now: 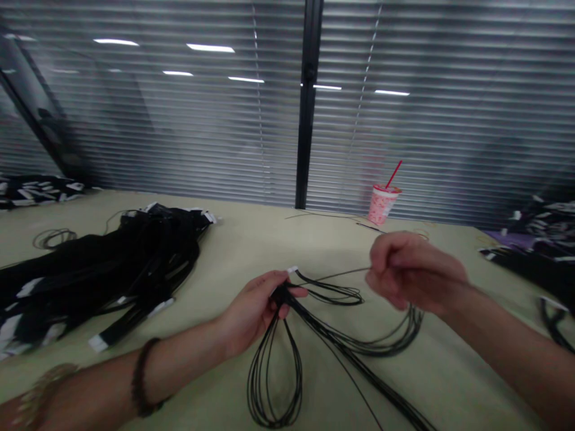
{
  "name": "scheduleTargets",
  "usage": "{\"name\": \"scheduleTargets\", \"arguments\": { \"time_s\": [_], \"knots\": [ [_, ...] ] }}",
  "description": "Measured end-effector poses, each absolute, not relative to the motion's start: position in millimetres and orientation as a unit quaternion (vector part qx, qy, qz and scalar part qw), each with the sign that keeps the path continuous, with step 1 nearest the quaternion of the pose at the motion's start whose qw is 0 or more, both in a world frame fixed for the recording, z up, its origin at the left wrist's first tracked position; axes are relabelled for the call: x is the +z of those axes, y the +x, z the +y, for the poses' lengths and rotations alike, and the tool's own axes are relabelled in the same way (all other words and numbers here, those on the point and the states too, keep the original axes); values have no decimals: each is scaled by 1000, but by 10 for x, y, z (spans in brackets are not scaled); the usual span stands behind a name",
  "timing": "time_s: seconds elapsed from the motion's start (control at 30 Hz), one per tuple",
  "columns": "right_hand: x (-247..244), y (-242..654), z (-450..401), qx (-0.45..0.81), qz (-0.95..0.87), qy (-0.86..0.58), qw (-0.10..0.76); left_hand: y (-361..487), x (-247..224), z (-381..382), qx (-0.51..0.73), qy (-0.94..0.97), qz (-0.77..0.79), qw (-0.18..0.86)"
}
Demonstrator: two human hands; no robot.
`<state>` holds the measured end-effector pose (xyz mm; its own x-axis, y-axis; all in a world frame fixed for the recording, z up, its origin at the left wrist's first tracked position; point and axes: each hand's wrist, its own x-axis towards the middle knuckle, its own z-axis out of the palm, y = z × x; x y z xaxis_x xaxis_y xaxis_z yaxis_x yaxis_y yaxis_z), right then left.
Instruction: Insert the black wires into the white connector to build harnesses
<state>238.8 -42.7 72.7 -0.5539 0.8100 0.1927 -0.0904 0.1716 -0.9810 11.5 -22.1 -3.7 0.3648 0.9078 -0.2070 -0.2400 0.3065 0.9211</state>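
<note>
Near the middle of the table, my left hand (263,305) is closed around the gathered part of a black cable bundle (323,326). Loops of thin black cable hang below the fingers, and a smaller coil with a white connector (293,269) lies beyond them. To the right, my right hand (399,272) pinches a single thin dark strand (344,273) that runs taut from the bundle. More cables curve beneath the right hand and run toward the front edge of the view.
A large pile of black cables (148,245) with white ends covers the table's left side. More cables (534,269) lie at the far right. A pink cup (381,205) with a red straw stands at the back, near a pen (371,227) and window blinds.
</note>
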Motion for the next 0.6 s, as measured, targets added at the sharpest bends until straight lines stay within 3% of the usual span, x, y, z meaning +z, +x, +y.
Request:
{"name": "scheduleTargets", "arguments": {
  "time_s": [0.13,0.3,0.47,0.6],
  "knots": [
    [887,2557,-349,504,-615,-262,547,116,-14,-232,402,429,399,704],
    [1050,2678,-270,436,-582,-262,634,125,-16,-230,403,427,403,702],
    [1081,2742,-202,433,-556,-270,656,147,-40,-241,415,433,416,684],
    [771,2405,-251,408,-614,-344,582,162,-40,-247,421,437,420,675]
  ]
}}
